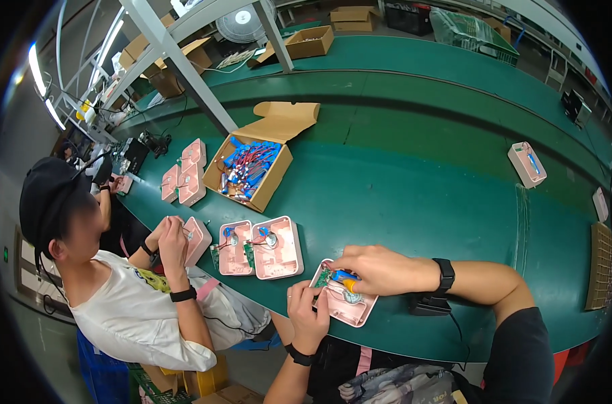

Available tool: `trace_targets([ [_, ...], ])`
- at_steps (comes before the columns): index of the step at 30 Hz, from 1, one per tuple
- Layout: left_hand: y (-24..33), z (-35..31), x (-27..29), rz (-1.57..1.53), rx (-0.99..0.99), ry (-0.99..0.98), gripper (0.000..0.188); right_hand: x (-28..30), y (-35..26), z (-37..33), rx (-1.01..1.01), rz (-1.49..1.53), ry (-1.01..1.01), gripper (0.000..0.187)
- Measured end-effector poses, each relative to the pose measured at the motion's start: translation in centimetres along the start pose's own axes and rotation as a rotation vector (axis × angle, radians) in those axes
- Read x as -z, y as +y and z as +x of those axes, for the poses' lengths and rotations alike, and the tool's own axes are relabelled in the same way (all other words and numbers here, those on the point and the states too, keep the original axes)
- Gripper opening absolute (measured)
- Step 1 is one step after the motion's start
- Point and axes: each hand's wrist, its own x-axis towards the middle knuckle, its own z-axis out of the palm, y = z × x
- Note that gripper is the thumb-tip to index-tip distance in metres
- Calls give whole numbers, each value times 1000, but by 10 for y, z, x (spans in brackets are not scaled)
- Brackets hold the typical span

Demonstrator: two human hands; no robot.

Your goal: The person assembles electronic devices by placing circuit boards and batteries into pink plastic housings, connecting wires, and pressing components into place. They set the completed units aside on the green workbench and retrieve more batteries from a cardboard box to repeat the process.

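On the bench in front of me lies a pale pink plastic housing point(351, 314), its open side facing up. Inside it I see a small green circuit board point(325, 277), thin wires and a round whitish part. My left hand point(308, 315) grips the housing's near left edge between thumb and fingers. From the right, my right hand point(372, 269) reaches over the housing, fingers closed on a blue battery point(344, 275) beside the board. A yellow-orange piece shows at those fingertips; its kind is unclear. My right palm's inner side is hidden.
Left of my hands stand two pink housings point(276, 252) with boards and wires. Behind them, an open carton point(273, 176) holds several blue batteries. A co-worker point(127, 296) at left handles another housing point(197, 241). A black device point(430, 305) with a cord sits by my right forearm.
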Motion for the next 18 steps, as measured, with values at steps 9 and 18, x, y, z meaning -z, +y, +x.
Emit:
trace_targets([
  [9,1,1,-1,45,-67,15,4,-4,13,-1,124,-128,-88,33],
  [18,2,1,-2,-9,5,-28,7,-3,26,10,272,-48,-39,21],
])
